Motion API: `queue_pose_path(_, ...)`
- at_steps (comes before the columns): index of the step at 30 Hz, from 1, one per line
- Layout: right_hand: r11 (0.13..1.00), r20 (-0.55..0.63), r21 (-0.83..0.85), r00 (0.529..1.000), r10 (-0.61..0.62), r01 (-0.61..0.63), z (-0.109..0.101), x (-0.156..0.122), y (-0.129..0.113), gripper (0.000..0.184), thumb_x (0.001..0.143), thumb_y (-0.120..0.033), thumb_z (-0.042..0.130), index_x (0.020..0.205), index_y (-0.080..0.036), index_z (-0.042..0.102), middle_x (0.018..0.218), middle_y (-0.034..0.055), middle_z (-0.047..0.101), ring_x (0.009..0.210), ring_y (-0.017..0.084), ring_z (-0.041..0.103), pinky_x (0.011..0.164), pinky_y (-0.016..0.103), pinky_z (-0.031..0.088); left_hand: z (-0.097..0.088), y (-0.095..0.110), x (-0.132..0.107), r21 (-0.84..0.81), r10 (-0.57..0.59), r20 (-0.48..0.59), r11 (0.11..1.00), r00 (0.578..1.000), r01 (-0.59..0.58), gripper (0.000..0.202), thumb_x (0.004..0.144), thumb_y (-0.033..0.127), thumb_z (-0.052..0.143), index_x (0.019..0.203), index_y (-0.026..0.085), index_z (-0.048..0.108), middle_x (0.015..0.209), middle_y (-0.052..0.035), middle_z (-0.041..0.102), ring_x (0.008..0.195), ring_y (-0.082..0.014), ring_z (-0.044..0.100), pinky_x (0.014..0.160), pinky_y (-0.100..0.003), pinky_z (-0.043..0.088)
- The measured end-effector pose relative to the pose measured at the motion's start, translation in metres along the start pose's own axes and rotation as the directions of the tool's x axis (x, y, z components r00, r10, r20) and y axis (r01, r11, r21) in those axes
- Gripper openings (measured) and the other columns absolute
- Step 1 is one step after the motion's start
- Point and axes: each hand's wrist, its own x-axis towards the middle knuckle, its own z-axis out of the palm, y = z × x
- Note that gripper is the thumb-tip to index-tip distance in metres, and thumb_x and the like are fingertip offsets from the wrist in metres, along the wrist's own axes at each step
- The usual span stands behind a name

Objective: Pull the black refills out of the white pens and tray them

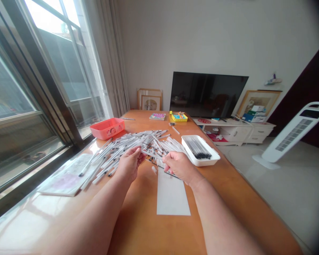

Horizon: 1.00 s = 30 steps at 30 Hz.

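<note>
My left hand pinches one end of a clear white pen barrel, and the fingers of my right hand close on its other end. A thin dark refill shows beneath my right hand; whether that hand holds it too I cannot tell. Beyond both hands spreads a loose pile of pens and clear barrels, some with black tips. Below my right hand lies a white paper sheet. A small clear cap-like piece rests between my hands on the wooden table.
At right stands a white tray holding black-tipped pens. A red plastic basket sits at the back left, near a booklet. Farther back are a yellow box and a colourful book. A window flanks the table's left side.
</note>
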Motion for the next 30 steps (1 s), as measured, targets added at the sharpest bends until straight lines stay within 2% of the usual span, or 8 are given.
queue_pose_path(6,0.999,-0.109,-0.006,0.993,-0.037,0.037,-0.012,0.005,0.002,0.023,0.084,-0.038,0.059,0.071,-0.019,0.062,0.064,0.0003,0.066,0.053,0.012,0.049,0.054,0.024,0.04,0.005,-0.002,-0.003,0.022,-0.044,0.049,0.999,0.998,0.043,0.049,0.077,0.019,0.08,0.123,0.015,0.061,0.096,-0.0112,0.073,0.086,-0.0192,0.073,0.084,-0.032,0.058)
queue_pose_path(10,0.998,-0.314,-0.001,0.947,-0.067,0.07,-0.035,0.011,0.006,0.025,0.084,-0.043,0.059,0.075,-0.02,0.063,0.068,0.0006,0.068,0.058,0.014,0.053,0.057,0.025,0.042,0.004,-0.002,-0.003,0.121,-0.026,0.024,0.992,0.999,0.023,0.062,0.076,0.025,0.083,0.131,0.018,0.056,0.105,-0.0133,0.073,0.089,-0.0203,0.074,0.079,-0.03,0.058)
queue_pose_path(12,0.997,-0.484,-0.058,0.872,-0.074,0.052,-0.052,0.015,0.011,0.027,0.083,-0.047,0.06,0.079,-0.021,0.066,0.071,0.0013,0.069,0.063,0.017,0.057,0.06,0.026,0.042,0.002,-0.002,-0.002,0.157,-0.012,0.02,0.988,1.0,0.009,0.06,0.076,0.028,0.083,0.129,0.018,0.057,0.105,-0.0135,0.073,0.087,-0.0198,0.074,0.078,-0.029,0.057)
queue_pose_path(14,0.986,-0.641,-0.168,0.762,-0.094,-0.02,-0.072,0.018,0.019,0.029,0.082,-0.049,0.06,0.083,-0.021,0.069,0.077,0.0033,0.071,0.071,0.02,0.06,0.066,0.029,0.044,0.0,-0.002,-0.001,0.174,-0.006,0.015,0.985,1.0,0.003,0.058,0.074,0.03,0.084,0.125,0.018,0.059,0.104,-0.013,0.073,0.086,-0.0191,0.074,0.076,-0.028,0.056)
queue_pose_path(18,0.896,-0.831,-0.291,0.552,-0.062,-0.337,-0.105,0.019,0.032,0.028,0.082,-0.045,0.057,0.088,-0.024,0.075,0.096,0.0083,0.073,0.087,0.026,0.061,0.079,0.036,0.044,-0.001,-0.003,0.0,0.192,-0.011,0.023,0.981,1.0,0.006,0.056,0.069,0.034,0.086,0.118,0.018,0.063,0.1,-0.0104,0.074,0.083,-0.0172,0.073,0.072,-0.026,0.053)
queue_pose_path(20,0.828,-0.87,-0.304,0.491,-0.039,-0.472,-0.113,0.019,0.036,0.027,0.082,-0.043,0.057,0.09,-0.027,0.076,0.108,0.0101,0.07,0.102,0.032,0.057,0.088,0.044,0.041,-0.002,-0.003,0.0,0.197,-0.015,0.034,0.98,0.999,0.008,0.054,0.069,0.036,0.086,0.115,0.018,0.064,0.098,-0.0092,0.073,0.082,-0.0166,0.071,0.071,-0.026,0.052)
queue_pose_path(24,0.755,-0.877,-0.284,0.479,0.045,-0.591,-0.118,0.019,0.045,0.027,0.082,-0.042,0.056,0.091,-0.029,0.078,0.112,0.0128,0.067,0.112,0.039,0.05,0.092,0.056,0.037,-0.004,-0.004,0.003,0.195,-0.028,0.043,0.981,0.999,0.02,0.048,0.069,0.037,0.086,0.109,0.019,0.065,0.099,-0.0092,0.073,0.082,-0.0168,0.07,0.069,-0.026,0.05)
queue_pose_path(30,0.71,-0.876,-0.263,0.47,0.107,-0.653,-0.121,0.022,0.056,0.03,0.079,-0.039,0.056,0.097,-0.027,0.078,0.118,0.0168,0.064,0.115,0.042,0.047,0.091,0.06,0.037,-0.005,-0.003,0.002,0.207,-0.054,0.035,0.977,0.998,0.046,0.045,0.068,0.04,0.086,0.104,0.02,0.067,0.102,-0.0089,0.073,0.082,-0.0164,0.069,0.069,-0.025,0.049)
